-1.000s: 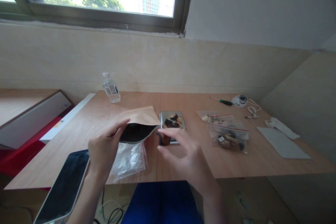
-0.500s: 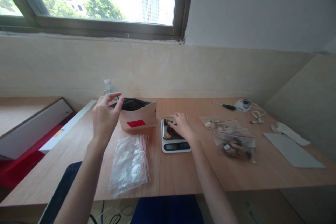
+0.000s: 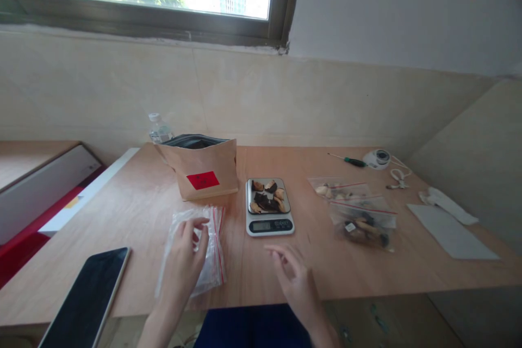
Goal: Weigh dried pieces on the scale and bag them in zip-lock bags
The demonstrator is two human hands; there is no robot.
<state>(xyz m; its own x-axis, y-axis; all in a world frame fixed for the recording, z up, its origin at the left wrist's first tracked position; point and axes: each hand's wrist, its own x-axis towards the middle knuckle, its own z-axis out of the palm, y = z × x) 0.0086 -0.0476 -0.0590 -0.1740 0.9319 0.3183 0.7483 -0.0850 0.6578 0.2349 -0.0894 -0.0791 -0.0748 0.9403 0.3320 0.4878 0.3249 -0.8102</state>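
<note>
My left hand (image 3: 188, 247) hovers over a stack of clear zip bags (image 3: 212, 261), its fingers loosely bent with a gap to the thumb and nothing held. In front of the kitchen scale (image 3: 269, 232) is my right hand (image 3: 296, 277), fingers half curled and apart from the thumb, also without anything in it. Several dark and tan dried pieces, which look like mushroom (image 3: 267, 202), lie on the scale's metal plate. A brown paper pouch (image 3: 220, 166) with a red label stands behind the bags, its top gaping. The digits on the scale's display are too small to read.
To the right lie two filled zip bags (image 3: 365, 231), a green-handled screwdriver (image 3: 354, 162), a white dome camera (image 3: 377, 159) with its cable, and a grey sheet (image 3: 452, 234). A large phone or tablet (image 3: 87, 293) rests front left. A plastic bottle (image 3: 159, 129) stands behind the pouch.
My left hand has come down from the pouch's opening to above the clear bags. My right hand has drawn back from the scale plate toward me, leaving the mushroom pieces there. The view tilted down.
</note>
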